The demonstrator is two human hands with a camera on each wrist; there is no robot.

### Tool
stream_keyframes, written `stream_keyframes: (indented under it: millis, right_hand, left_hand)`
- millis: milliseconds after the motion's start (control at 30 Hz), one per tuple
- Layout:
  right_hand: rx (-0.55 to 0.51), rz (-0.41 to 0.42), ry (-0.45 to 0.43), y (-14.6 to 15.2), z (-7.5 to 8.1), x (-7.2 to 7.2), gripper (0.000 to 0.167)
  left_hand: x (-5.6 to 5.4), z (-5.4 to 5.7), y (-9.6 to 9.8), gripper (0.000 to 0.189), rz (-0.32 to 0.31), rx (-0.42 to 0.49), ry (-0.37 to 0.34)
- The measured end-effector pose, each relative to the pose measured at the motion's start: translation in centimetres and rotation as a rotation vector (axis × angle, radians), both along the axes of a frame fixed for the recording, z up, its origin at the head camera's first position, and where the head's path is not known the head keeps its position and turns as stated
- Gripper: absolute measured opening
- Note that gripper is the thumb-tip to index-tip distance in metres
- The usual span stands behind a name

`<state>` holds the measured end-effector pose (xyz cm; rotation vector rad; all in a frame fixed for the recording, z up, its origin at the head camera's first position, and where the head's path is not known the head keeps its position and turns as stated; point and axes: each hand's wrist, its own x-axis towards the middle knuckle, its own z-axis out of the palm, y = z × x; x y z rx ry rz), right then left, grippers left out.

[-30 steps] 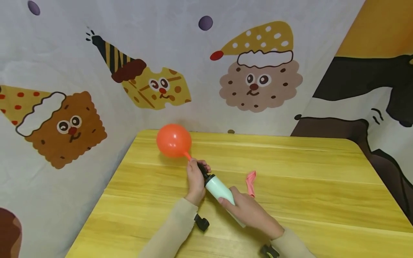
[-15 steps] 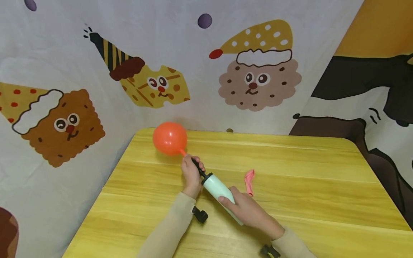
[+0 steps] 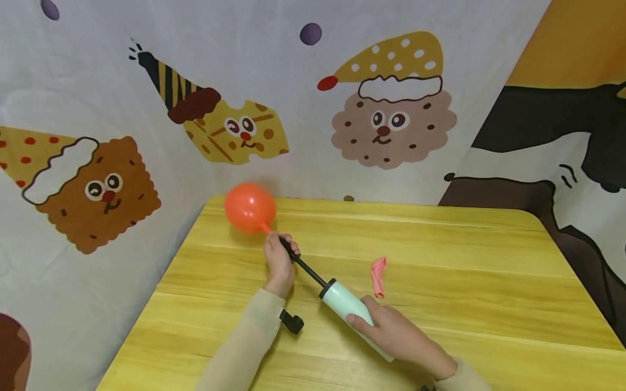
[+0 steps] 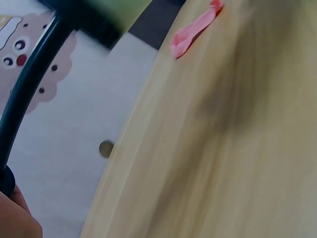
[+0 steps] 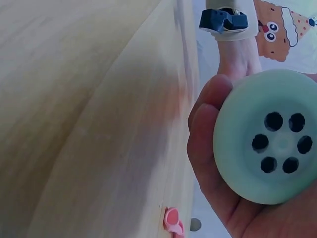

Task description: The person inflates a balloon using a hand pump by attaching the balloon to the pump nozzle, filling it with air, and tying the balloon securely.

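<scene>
Drawing apart, the left hand (image 3: pixel 279 263) grips the black handle (image 3: pixel 287 246), the right hand (image 3: pixel 397 332) the mint barrel (image 3: pixel 348 302). More rod (image 3: pixel 311 271) now shows, seemingly a stroke filling the balloon (image 3: pixel 250 207).

In the right wrist view, the right hand (image 5: pixel 233 208) curls its fingers round a mint-green pump (image 5: pixel 283 144), its round end showing six dark holes. Beyond show the left wrist (image 5: pixel 238 55) and a dark device (image 5: pixel 224 21) strapped over a pale cuff (image 5: pixel 252 24), near a printed biscuit figure (image 5: pixel 273 48). A pink balloon (image 5: pixel 172 218), partly cropped, lies on the wooden table (image 5: pixel 74 99).
</scene>
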<state>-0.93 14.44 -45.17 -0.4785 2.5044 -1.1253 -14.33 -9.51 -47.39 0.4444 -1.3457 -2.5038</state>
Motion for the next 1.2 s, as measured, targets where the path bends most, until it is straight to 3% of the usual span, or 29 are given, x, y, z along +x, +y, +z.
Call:
stream_keyframes:
  millis: [300, 433, 633, 833, 1033, 1200]
  right_hand:
    - [0.003, -0.007, 0.065, -2.2, -0.2, -2.3, 0.053]
    - [-0.002, -0.005, 0.055, -2.7, -0.5, -3.1, 0.057]
    - [0.008, -0.008, 0.049, -3.5, -0.6, -3.2, 0.062]
    - [0.014, -0.004, 0.056, -4.1, -0.6, -2.9, 0.068]
    - [0.020, 0.011, 0.022, -2.3, -0.5, -1.6, 0.058]
    - [0.013, 0.041, 0.018, -1.5, -0.4, -0.8, 0.052]
  left_hand:
    - [1.8, -0.8, 2.6, 0.035, -0.098, 0.009, -0.037]
    - [2.2, -1.3, 3.2, 0.034, -0.099, 0.005, -0.062]
    - [1.4, -1.9, 2.3, 0.037, -0.053, -0.009, -0.060]
    - [0.4, -1.7, 0.7, 0.040, -0.025, -0.018, -0.048]
    - [-0.9, -1.4, -1.6, 0.040, 0.064, 0.001, -0.029]
    - [-0.7, -1.6, -2.6, 0.039, 0.074, 0.010, -0.038]
